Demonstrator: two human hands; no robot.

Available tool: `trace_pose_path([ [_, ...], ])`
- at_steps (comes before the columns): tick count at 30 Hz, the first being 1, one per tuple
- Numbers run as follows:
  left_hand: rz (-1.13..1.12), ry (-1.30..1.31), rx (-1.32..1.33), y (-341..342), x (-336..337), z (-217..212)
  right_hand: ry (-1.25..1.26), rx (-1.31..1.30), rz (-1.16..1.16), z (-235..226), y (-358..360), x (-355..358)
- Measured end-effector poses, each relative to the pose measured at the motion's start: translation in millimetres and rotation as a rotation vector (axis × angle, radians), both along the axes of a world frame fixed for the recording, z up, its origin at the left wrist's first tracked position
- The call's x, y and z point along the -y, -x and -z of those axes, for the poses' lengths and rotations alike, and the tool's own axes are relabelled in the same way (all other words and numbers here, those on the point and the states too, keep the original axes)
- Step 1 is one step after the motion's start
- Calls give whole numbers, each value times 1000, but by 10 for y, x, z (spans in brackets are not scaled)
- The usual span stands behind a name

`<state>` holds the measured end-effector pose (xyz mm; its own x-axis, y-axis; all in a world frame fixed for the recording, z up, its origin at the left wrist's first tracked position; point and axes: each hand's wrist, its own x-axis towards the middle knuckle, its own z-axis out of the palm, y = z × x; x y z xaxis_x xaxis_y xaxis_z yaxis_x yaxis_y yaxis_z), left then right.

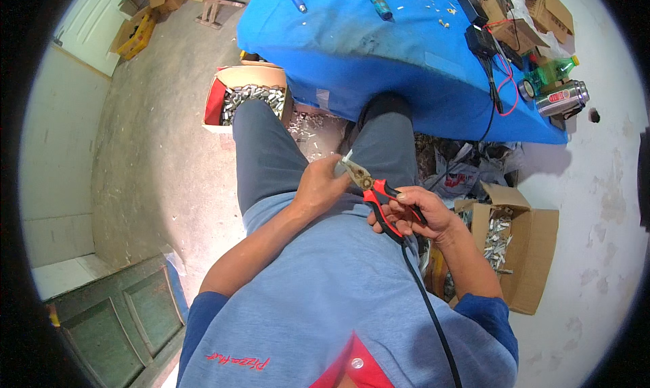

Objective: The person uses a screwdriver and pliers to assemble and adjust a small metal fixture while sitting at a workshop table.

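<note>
Over my lap, my right hand (428, 214) is wrapped round the red-and-black handles of a pair of pliers (366, 180). The pliers' metal jaws point up and left, toward my left hand (321, 183). Closed in a pinch, my left fingers hold a small whitish metal-looking piece (348, 156) at the jaw tips. Its exact kind is too small to make out, and part of it is hidden by the fingers and jaws. A black cable (433, 313) runs from near the plier handles down across my shirt.
Ahead is a blue-covered table (352, 56) with screwdrivers (379, 6), black power adapters (480, 41), a green bottle (552, 73) and a steel flask (563, 98). A box of small metal parts (210, 110) stands beyond my left knee; another open carton (535, 252) is at my right.
</note>
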<state>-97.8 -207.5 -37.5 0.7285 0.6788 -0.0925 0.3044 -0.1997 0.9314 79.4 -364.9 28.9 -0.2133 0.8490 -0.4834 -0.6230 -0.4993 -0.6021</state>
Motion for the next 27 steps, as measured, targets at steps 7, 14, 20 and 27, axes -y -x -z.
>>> trace_pose_path([
  [7, -7, 17, 31, 3, -1, 35, 50, -21, 10, 11, -16, -2],
  [14, -20, 41, 43, -4, -10, 25, 48, -75, 29, 77, 25, 30],
  [20, -12, 13, 33, -21, 3, -53, 68, -116, 37, 3, -23, 34],
  [27, 3, -23, 26, -3, 20, -121, 141, -100, 28, 8, -51, 70],
])
